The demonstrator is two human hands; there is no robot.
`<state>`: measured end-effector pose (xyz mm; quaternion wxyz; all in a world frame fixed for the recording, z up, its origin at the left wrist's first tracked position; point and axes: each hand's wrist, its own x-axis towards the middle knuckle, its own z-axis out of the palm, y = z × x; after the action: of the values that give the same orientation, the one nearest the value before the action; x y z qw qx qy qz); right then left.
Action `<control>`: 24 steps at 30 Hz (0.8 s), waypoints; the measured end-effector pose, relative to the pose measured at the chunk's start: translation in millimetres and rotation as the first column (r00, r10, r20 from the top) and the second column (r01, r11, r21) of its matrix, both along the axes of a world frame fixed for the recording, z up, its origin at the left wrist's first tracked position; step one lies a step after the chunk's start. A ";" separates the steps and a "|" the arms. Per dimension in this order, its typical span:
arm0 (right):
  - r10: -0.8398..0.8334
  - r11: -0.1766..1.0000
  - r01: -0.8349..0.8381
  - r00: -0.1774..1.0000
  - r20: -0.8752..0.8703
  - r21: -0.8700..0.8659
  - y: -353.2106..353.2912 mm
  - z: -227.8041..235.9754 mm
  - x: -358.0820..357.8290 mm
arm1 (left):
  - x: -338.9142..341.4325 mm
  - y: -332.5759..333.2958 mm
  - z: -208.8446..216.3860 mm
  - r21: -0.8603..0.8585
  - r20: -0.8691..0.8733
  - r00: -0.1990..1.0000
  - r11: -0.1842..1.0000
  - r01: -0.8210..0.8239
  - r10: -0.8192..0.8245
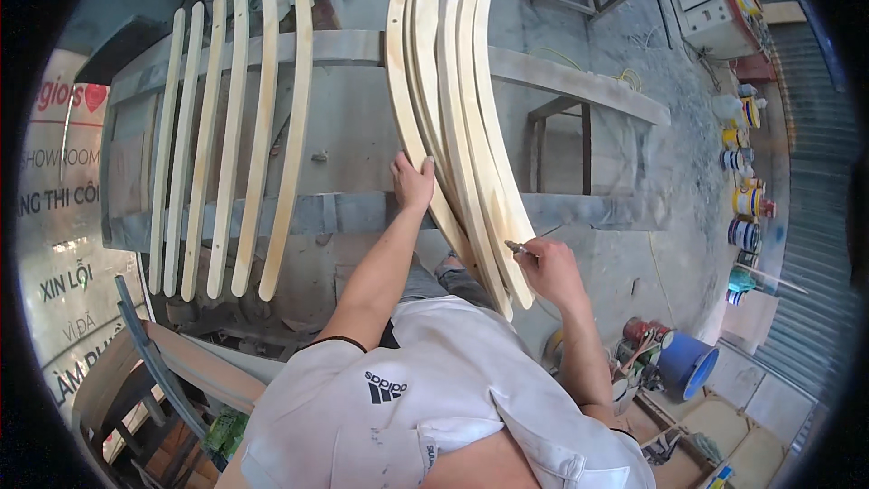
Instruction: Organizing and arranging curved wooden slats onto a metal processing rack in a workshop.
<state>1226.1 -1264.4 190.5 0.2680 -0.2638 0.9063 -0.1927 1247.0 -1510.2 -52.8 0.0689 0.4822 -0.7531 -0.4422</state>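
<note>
Several pale curved wooden slats lie bunched across the rails in front of me. My left hand is closed around the leftmost curved wooden slat of this bunch, thumb on its right edge. Over the lower right end of the bunch, my right hand grips a small tool with a dark pointed tip. That tip is at the rightmost slat; most of the tool is hidden in my fist, so its kind is unclear. Further left, another row of spaced slats rests across the same rails.
Two long grey rails form the work stand. A blue bucket and cans stand at the lower right; paint tins line the corrugated wall. Curved wooden parts sit close at my left, beside a printed banner.
</note>
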 end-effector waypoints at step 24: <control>-0.073 0.951 0.163 0.944 0.321 -0.262 69.6 -40.6 -31.0 | 9.4 -133.5 45.4 -0.189 -0.234 0.969 0.974 -0.125 0.079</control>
<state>1195.2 -1194.8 149.9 0.3531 -0.2110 0.8305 -0.3757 1256.4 -1643.7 -7.4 0.2254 0.4577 -0.7556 -0.4109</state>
